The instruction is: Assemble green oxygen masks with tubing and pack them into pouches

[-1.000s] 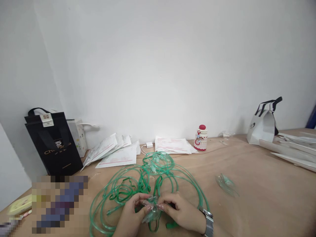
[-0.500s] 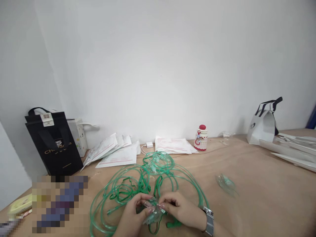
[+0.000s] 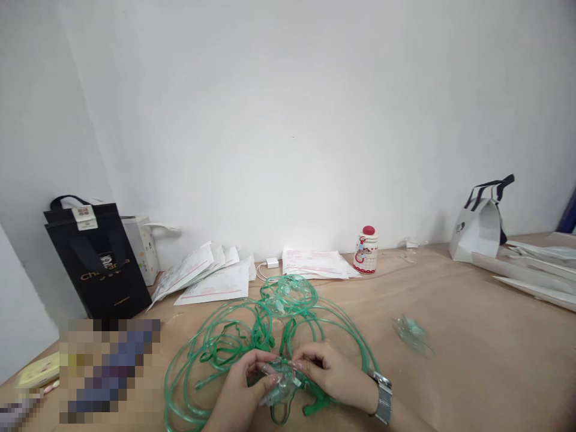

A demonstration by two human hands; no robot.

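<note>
Between my two hands, low in the middle, is a clear plastic oxygen mask (image 3: pixel 284 391) with a green elastic strap. My left hand (image 3: pixel 247 381) has thumb and fingers closed on the mask's left side. At its upper right edge, my right hand (image 3: pixel 326 372) pinches at the strap and the mask's rim; the exact spot is partly hidden by the fingers. A green strap loop (image 3: pixel 281 414) hangs below the mask. Coils of pale green tubing (image 3: pixel 189 345) lie around and behind both hands. Another clear mask (image 3: pixel 294 288) lies in the tubing farther back.
A small clear plastic piece (image 3: pixel 411 333) lies on the wooden table (image 3: pixel 472 366) to the right. Along the wall stand a black bag (image 3: pixel 101 270), white packets (image 3: pixel 216 288), flat packages (image 3: pixel 315 264), a red-topped bottle (image 3: pixel 366 252) and a white bag (image 3: pixel 479 231).
My right hand has shifted slightly at the mask's upper edge, its fingertips now a little higher. My left hand keeps its hold, and the tubing lies as before.
</note>
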